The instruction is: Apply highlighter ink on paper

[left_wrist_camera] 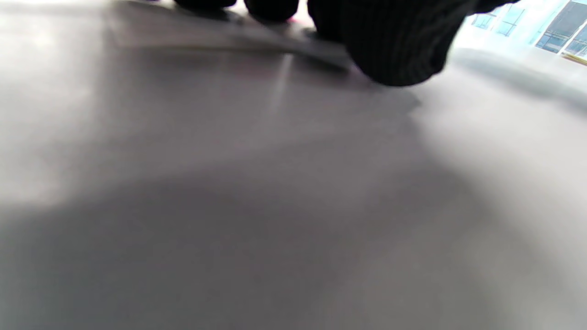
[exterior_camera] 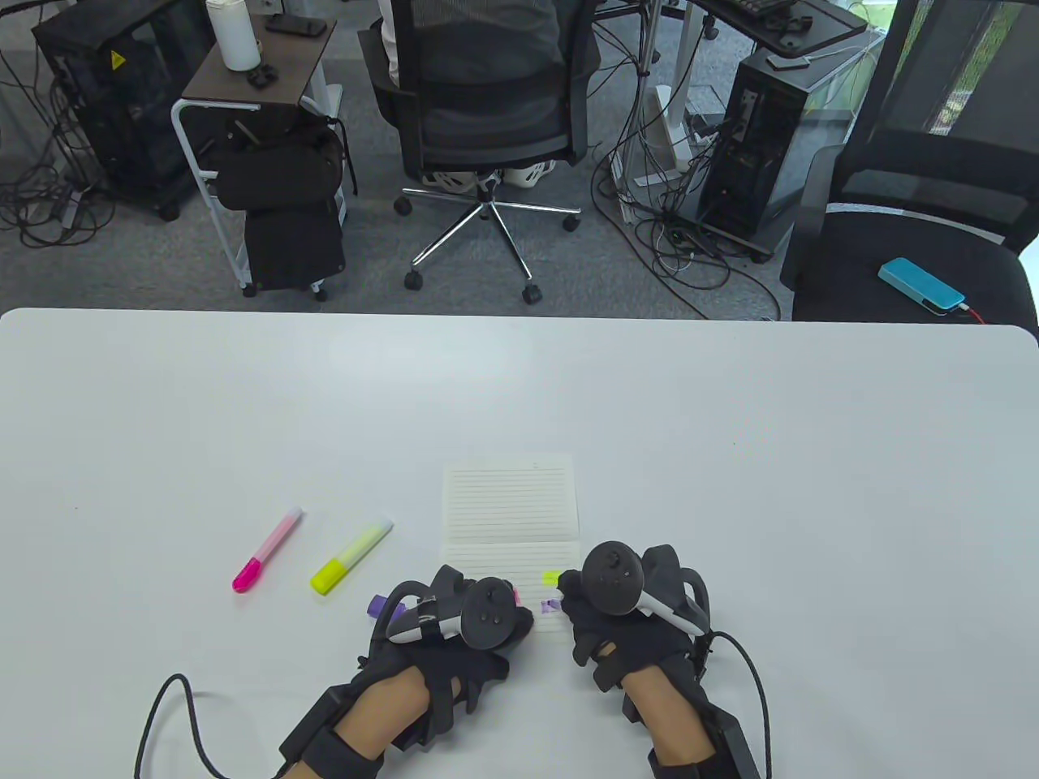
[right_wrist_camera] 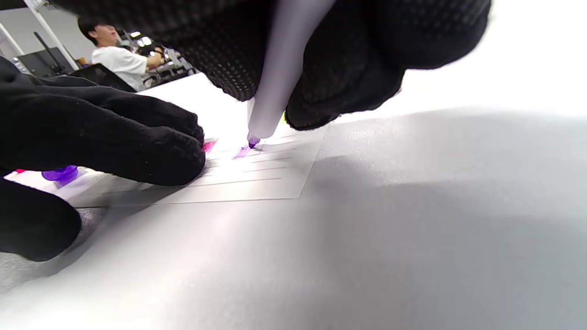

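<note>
Right hand (right_wrist_camera: 321, 55) gripped the pale purple-tipped highlighter pen (right_wrist_camera: 279, 68) nearly upright, tip touching the lined white paper sheet (exterior_camera: 511, 503); left hand (right_wrist_camera: 105, 133) pressed flat on the paper just beside it.

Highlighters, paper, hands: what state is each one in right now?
Purple highlighter: uncapped, gripped by right hand, tip on the paper.
Purple cap: off, lying by left hand.
Paper: flat, pressed down by left hand; purple, pink and yellow marks.
Pink highlighter: capped, lying on table.
Yellow highlighter: capped, lying on table.
</note>
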Motion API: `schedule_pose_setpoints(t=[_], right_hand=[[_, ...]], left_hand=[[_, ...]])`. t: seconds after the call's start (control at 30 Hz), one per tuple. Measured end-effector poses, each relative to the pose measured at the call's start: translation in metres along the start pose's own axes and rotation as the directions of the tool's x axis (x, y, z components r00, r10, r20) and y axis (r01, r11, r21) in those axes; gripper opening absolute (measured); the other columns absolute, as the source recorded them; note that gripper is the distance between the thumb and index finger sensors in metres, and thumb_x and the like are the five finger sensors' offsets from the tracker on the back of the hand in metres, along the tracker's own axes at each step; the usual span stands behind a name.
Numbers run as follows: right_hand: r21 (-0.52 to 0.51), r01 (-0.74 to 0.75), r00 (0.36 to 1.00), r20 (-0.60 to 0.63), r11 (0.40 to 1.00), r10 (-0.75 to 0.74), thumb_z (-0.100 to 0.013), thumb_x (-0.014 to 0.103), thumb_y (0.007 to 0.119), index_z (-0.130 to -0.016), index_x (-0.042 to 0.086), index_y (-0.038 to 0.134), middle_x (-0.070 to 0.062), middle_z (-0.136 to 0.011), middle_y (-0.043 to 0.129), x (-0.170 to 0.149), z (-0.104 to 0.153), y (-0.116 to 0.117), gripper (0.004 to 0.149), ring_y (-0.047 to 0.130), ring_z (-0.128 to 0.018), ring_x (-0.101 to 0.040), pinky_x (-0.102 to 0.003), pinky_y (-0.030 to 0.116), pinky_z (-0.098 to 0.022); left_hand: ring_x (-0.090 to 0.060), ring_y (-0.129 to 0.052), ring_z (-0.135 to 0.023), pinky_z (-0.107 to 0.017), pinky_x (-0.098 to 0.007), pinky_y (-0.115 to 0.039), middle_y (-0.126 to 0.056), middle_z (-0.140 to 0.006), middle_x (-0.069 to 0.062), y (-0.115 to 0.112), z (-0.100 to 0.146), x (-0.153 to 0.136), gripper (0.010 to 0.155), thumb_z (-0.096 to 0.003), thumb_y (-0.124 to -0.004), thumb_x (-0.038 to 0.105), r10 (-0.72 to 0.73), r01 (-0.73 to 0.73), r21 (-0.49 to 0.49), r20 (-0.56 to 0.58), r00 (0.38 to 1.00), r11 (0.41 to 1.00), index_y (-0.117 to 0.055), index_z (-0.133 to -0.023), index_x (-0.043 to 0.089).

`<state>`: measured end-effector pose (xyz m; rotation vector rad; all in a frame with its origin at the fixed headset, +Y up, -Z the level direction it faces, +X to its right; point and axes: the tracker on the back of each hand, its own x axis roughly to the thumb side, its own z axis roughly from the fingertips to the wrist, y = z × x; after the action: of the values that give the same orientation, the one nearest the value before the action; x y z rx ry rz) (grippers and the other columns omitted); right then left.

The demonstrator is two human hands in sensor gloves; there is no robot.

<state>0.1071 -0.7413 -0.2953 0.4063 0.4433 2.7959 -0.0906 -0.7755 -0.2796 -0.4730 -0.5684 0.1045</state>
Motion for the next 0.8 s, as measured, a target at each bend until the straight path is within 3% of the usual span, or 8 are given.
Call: schedule_pose_setpoints(t=[0.07, 0.2, 0.33, 0.47, 0.63, 0.73, 0.8], right_hand=[[0.032, 0.003, 1.000, -0.002, 0.999, -0.003, -0.061, 0.028, 0.082, -0.098, 0.016, 0.082, -0.015, -0.080, 0.094, 0.0009, 0.0014, -0.0011, 0.039, 0.094, -0.050, -0.033, -0.045, 0.082, -0.037], [-0.048, -0.030, 1.000, 0.005, 0.998, 0.031, -0.061, 0.029, 0.082, -0.099, 0.016, 0.081, -0.015, -0.081, 0.093, 0.0006, -0.0008, 0.0008, 0.040, 0.094, -0.050, -0.033, -0.044, 0.082, -0.037], [0.032, -0.004, 1.000, -0.003, 0.999, 0.004, -0.061, 0.029, 0.082, -0.098, 0.016, 0.082, -0.015, -0.080, 0.094, 0.0012, 0.0013, -0.0013, 0.039, 0.094, -0.050, -0.033, -0.045, 0.082, -0.037], [-0.045, -0.032, 0.999, 0.002, 0.999, 0.032, -0.061, 0.029, 0.082, -0.098, 0.016, 0.081, -0.015, -0.081, 0.093, 0.0013, -0.0011, 0.0007, 0.040, 0.094, -0.050, -0.033, -0.044, 0.082, -0.037], [0.031, -0.009, 1.000, -0.006, 0.999, 0.009, -0.061, 0.028, 0.083, -0.098, 0.016, 0.082, -0.015, -0.080, 0.094, 0.0018, 0.0009, -0.0017, 0.039, 0.094, -0.050, -0.033, -0.045, 0.082, -0.038], [-0.036, -0.035, 0.999, -0.011, 0.999, 0.035, -0.061, 0.029, 0.081, -0.099, 0.016, 0.081, -0.015, -0.081, 0.093, 0.0016, -0.0007, 0.0008, 0.040, 0.094, -0.050, -0.033, -0.044, 0.082, -0.038], [-0.022, -0.019, 1.000, -0.011, 1.000, 0.018, -0.061, 0.029, 0.081, -0.099, 0.016, 0.081, -0.015, -0.081, 0.093, 0.0002, -0.0026, 0.0002, 0.040, 0.094, -0.050, -0.033, -0.044, 0.082, -0.038]], left_hand=[[-0.038, -0.045, -0.101, -0.073, -0.060, -0.048, -0.039, -0.115, -0.001, 0.0000, -0.0001, -0.0001, 0.069, -0.0424, -0.081, 0.046, 0.001, -0.001, -0.001, 0.000, 1.000, 1.000, -0.055, -0.105, 0.036], [-0.038, -0.045, -0.101, -0.073, -0.060, -0.048, -0.039, -0.115, -0.001, 0.0000, -0.0001, 0.0001, 0.069, -0.0424, -0.081, 0.046, -0.001, 0.001, -0.003, -0.001, 1.000, 1.000, -0.055, -0.105, 0.036], [-0.038, -0.045, -0.101, -0.073, -0.060, -0.048, -0.039, -0.115, -0.001, -0.0002, -0.0002, 0.0000, 0.069, -0.0423, -0.081, 0.046, 0.000, 0.000, -0.004, -0.001, 1.000, 1.000, -0.055, -0.105, 0.036], [-0.037, -0.044, -0.102, -0.073, -0.060, -0.048, -0.038, -0.115, -0.001, -0.0001, -0.0003, 0.0002, 0.069, -0.0424, -0.081, 0.046, -0.003, 0.003, -0.007, -0.002, 1.000, 1.000, -0.054, -0.105, 0.036], [-0.037, -0.044, -0.102, -0.073, -0.060, -0.048, -0.038, -0.115, -0.001, -0.0001, -0.0005, 0.0000, 0.069, -0.0423, -0.081, 0.046, -0.003, 0.003, -0.009, -0.002, 1.000, 1.000, -0.054, -0.105, 0.036], [-0.038, -0.044, -0.102, -0.073, -0.060, -0.048, -0.038, -0.115, -0.001, 0.0000, -0.0007, 0.0000, 0.069, -0.0422, -0.082, 0.046, -0.003, 0.003, -0.010, -0.002, 1.000, 1.000, -0.055, -0.105, 0.036], [-0.037, -0.044, -0.102, -0.073, -0.060, -0.049, -0.038, -0.115, -0.001, 0.0000, -0.0007, -0.0002, 0.069, -0.0422, -0.082, 0.046, -0.003, 0.003, -0.010, -0.002, 1.000, 1.000, -0.055, -0.105, 0.036]])
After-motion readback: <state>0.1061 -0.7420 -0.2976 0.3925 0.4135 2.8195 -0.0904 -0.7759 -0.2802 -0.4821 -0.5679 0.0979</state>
